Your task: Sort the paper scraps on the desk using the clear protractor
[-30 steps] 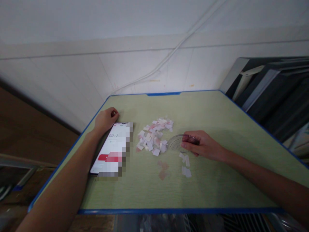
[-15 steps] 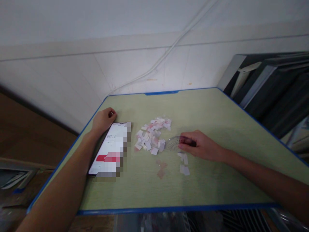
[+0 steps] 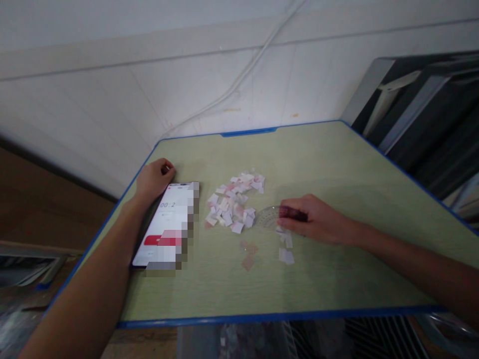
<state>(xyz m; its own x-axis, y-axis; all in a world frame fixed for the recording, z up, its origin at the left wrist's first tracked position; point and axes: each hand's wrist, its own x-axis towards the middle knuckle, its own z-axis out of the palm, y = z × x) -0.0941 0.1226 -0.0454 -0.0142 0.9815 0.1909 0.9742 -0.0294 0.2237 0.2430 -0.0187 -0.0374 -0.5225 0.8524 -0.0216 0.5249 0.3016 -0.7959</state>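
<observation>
My right hand (image 3: pixel 314 219) pinches a clear half-round protractor (image 3: pixel 266 217) between thumb and fingers. The protractor's rounded left end reaches the right side of a loose heap of small white and pinkish paper pieces (image 3: pixel 230 207). Just below this hand lie several white paper scraps (image 3: pixel 286 256), apart from the heap. Some pinkish scraps (image 3: pixel 248 254) are at the heap's near side. At the table's left edge my left hand (image 3: pixel 155 177) rests with its fingers curled in, and nothing shows inside them. It is beside the top end of a phone (image 3: pixel 160 224) that displays a timer.
The pale green table (image 3: pixel 217 294) has a blue rim and stands against a white wall (image 3: pixel 209 75) with a cable (image 3: pixel 243 75) on it. Dark panels (image 3: pixel 419 104) lean at the right. A brown board (image 3: pixel 48 194) stands on the left.
The camera view has tilted and shifted slightly, so the table sits a little higher in the picture. Both hands, the protractor and the paper show no clear movement against the table.
</observation>
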